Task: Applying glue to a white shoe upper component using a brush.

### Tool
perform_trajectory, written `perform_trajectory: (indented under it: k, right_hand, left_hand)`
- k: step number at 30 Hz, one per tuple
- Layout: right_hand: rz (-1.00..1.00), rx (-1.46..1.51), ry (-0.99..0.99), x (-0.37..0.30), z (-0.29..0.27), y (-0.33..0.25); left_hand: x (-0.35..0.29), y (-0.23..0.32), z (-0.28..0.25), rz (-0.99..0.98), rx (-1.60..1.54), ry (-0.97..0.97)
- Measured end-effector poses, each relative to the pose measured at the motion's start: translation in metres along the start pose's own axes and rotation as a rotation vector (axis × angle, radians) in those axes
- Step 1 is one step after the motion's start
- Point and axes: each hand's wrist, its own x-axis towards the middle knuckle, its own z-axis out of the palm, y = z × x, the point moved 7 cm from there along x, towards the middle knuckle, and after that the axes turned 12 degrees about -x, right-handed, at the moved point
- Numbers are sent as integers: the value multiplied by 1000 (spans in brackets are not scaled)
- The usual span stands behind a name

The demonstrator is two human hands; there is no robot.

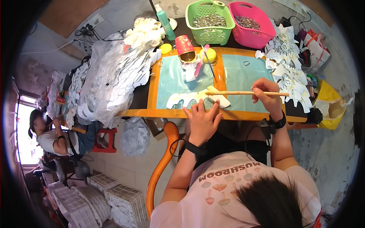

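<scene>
A white scalloped strip lies flat near the front edge of the work table. My left hand rests on its lower edge with the fingers spread, holding nothing. Closed around a long wooden-handled brush is my right hand. The brush lies nearly level, and its left end reaches the strip's upper edge; its bristles are hard to make out. Behind the strip, an open red can is tipped toward me beside a crumpled white wrapping. A thin dark stick leans by a yellow lid.
Green and pink baskets of small metal pieces stand at the back. White cut pieces pile up at the left and right. A green spray bottle stands behind. Another person sits far left near a red stool.
</scene>
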Motion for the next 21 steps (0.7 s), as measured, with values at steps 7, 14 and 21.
perform_trajectory:
  k: [7,14,21]
  right_hand:
    - [30,-25,88,-2,-15,8]
    - [-37,-31,221,-8,-28,1]
    - [-108,197,642,-45,-105,1]
  left_hand:
    - [-1,-1,0,26,13,17]
    - [-1,6,2,-20,5,28]
    - [21,42,7,65,115,131]
